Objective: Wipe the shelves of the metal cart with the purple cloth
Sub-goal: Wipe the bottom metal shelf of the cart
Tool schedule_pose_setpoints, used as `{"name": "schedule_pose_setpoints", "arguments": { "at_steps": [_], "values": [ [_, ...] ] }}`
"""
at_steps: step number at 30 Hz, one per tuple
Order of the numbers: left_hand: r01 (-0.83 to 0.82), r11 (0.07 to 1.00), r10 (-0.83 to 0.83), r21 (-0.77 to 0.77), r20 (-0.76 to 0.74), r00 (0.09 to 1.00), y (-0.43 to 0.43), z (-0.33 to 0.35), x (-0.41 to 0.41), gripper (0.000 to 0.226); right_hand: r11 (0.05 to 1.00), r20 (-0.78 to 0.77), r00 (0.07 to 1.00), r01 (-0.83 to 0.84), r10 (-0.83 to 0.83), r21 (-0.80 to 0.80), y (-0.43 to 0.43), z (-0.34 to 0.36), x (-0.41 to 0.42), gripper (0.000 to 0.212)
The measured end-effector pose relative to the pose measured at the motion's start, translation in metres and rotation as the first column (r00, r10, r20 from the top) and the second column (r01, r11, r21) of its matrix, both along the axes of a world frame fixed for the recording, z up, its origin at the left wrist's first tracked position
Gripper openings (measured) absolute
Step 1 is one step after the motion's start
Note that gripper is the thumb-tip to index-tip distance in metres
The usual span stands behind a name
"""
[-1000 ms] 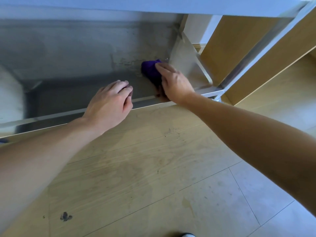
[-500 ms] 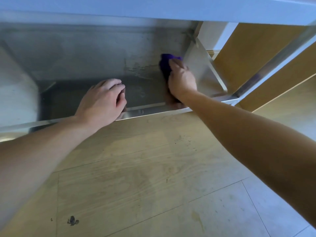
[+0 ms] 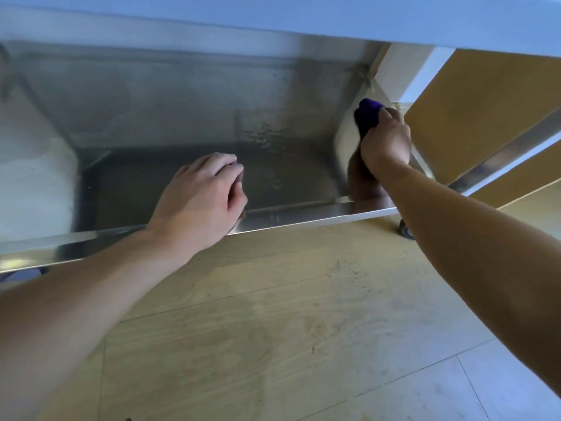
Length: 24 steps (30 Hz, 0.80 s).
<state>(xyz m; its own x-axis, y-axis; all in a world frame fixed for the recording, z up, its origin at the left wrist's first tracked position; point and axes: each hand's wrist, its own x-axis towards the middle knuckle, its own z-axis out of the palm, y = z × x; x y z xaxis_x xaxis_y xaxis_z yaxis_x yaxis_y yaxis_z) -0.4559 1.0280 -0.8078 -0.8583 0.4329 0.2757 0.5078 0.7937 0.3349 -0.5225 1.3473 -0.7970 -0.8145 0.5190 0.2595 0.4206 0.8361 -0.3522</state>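
Hands of a person reaching from above into the bottom shelf (image 3: 288, 174) of a metal cart, seen from a head-worn camera looking down. The right hand (image 3: 385, 141) is deep in the shelf's far right corner. Its fingers are curled tight around a bunched purple cloth (image 3: 367, 113), and the thumb cannot be seen. The cloth sticks out past the fingertips and presses against the shelf's upright right side wall, not its floor. Bunching it probably gives a firm pad that fits into the narrow corner, where grime tends to gather.

The left hand (image 3: 200, 202) sits over the shelf's near front rim (image 3: 303, 212), left of the right arm and well apart from the cloth. Its fingers are folded in together and nothing shows inside them. Whether the thumb hooks the rim cannot be told. It likely rests there to steady the person's lean and to keep the cart from rolling, since a small wheel (image 3: 405, 230) shows under the near right corner.

The shelf floor is dull steel with a patchy, streaked area at the middle of the far side. This suggests that more wiping remains. Another shelf (image 3: 303, 19) crosses the top of the view and forces the low reach. Pale wood flooring (image 3: 273, 314) fills the near ground, and a tan wooden panel (image 3: 470, 101) stands beyond the cart on the right.
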Motion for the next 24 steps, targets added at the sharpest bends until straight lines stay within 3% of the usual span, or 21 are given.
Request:
{"name": "schedule_pose_setpoints", "arguments": {
  "at_steps": [3, 7, 10, 13, 17, 24],
  "values": [
    [-0.014, 1.0, 0.014, -0.007, -0.018, 1.0, 0.002, 0.0, 0.0, 0.028, 0.998, 0.034, 0.998, -0.049, 0.05, -0.036, -0.025, 0.0, -0.023, 0.045],
    [-0.024, 1.0, 0.024, -0.005, -0.012, 1.0, 0.002, 0.0, -0.002, 0.026, 0.919, 0.052, 0.918, -0.394, 0.394, -0.021, -0.069, -0.002, -0.047, 0.048],
    [-0.033, 0.999, 0.033, -0.001, 0.003, 0.999, 0.002, 0.003, -0.001, 0.027, 0.863, 0.049, 0.862, -0.504, 0.504, 0.003, -0.071, -0.003, -0.047, 0.049],
    [-0.047, 0.999, 0.047, -0.028, 0.013, 0.999, 0.004, 0.006, -0.001, 0.027, 0.879, 0.008, 0.88, -0.475, 0.475, 0.045, -0.047, -0.004, -0.04, 0.047],
    [-0.07, 0.991, 0.065, -0.115, -0.048, 0.997, 0.01, 0.011, -0.009, 0.02, 0.956, -0.022, 0.956, -0.293, 0.294, 0.034, -0.001, -0.005, -0.034, 0.047],
    [-0.045, 0.996, 0.042, -0.071, -0.048, 0.998, 0.039, 0.004, -0.026, 0.025, 0.985, -0.069, 0.984, -0.158, 0.162, 0.064, 0.032, -0.011, -0.049, 0.047]
  ]
}}
